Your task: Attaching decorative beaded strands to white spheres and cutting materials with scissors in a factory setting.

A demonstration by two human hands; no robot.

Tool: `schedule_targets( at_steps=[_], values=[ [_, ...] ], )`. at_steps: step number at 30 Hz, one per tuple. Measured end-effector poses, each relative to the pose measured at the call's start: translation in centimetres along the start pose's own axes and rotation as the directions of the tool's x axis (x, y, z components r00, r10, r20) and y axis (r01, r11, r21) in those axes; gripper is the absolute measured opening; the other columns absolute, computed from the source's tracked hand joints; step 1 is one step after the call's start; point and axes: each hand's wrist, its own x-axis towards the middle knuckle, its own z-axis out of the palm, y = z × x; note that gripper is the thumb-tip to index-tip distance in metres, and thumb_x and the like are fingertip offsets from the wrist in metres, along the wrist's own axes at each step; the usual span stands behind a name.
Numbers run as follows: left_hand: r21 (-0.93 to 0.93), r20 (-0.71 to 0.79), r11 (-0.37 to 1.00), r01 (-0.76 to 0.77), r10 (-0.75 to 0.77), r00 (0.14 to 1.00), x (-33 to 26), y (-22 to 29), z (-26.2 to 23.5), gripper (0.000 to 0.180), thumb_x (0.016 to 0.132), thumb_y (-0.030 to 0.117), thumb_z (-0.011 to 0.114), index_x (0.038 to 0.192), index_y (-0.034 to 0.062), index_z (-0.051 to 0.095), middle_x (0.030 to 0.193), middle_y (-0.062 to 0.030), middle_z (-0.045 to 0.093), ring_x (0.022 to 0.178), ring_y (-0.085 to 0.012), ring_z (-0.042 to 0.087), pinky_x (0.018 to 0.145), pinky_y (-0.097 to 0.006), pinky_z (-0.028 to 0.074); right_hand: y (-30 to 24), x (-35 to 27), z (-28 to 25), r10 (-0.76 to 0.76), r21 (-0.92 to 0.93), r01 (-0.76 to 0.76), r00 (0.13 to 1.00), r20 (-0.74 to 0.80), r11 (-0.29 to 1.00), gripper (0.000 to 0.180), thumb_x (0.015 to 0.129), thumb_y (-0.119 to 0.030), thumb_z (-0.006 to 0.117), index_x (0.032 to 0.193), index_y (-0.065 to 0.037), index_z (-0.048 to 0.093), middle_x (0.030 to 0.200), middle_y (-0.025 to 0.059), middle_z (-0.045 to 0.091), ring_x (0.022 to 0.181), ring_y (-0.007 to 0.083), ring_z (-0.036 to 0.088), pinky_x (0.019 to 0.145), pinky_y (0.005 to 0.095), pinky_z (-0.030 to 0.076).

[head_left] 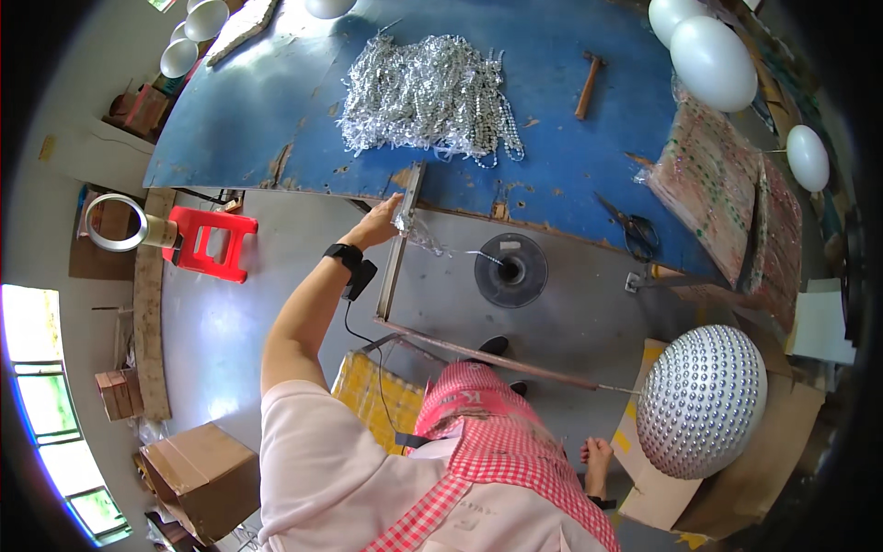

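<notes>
Pink-sleeved shoulder and a red-checked apron (497, 460) fill the lower edge, nearest the lens, as a person is seen from above at a worn blue surface (267, 110) on a grey concrete floor (221, 313). The surface's paint is chipped along its near edge, and daylight is let in by a window (41, 414) at the far left.

A beaded silver dome (704, 400) is seen at lower right, resting on flattened cardboard, with the right hand (598, 457) low beside it; whether its fingers are spread or closed cannot be told. A heap of silver bead strings (428, 92) is spread across the middle of the surface. White egg-shaped foam forms (713, 60) are ranged along the right rim, next to a wrapped bundle of sequinned sheets (717, 193). A metal frame (395, 267) is leaned against the surface's near edge, and the left hand (382, 221) is laid on its upper end, the fingers closed around a short silver strand held against the bar.

A dark round spool (510, 270) lies on the floor below the edge. A red plastic stool (210, 242) is tipped on its side at left, near a roll of tape (115, 223). A closed cardboard box (198, 474) sits at lower left; its contents are hidden. Scissors (635, 225) and a hammer (589, 83) lie on the surface.
</notes>
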Motion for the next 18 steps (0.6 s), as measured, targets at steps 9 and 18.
schedule_targets(
  at_steps=[9,18],
  values=[
    [0.216,-0.059,0.973,-0.083,0.098,0.993,0.2,-0.6,2.0,0.048,0.074,0.000,0.059,0.120,0.0090,0.047,0.109,-0.0185,0.054,0.109,-0.0390,0.049,0.095,-0.044,0.041,0.5,-1.7,0.8,0.038,-0.057,-0.038,0.999,-0.014,0.998,0.017,0.091,-0.017,0.058,0.079,-0.004,0.057,0.065,0.0035,0.058,0.049,0.0092,0.051,0.045,0.0222,0.042],
    [0.201,-0.118,0.974,-0.109,0.135,0.984,-2.1,-0.1,1.8,0.030,0.076,0.012,0.065,0.105,0.0089,0.057,0.105,-0.0146,0.054,0.105,-0.0360,0.050,0.088,-0.043,0.043,0.6,-0.8,1.4,-0.003,-0.037,0.002,1.000,-0.010,0.999,0.016,0.089,-0.017,0.059,0.079,-0.005,0.056,0.064,0.0040,0.059,0.049,0.0089,0.051,0.042,0.0224,0.039]
  ],
)
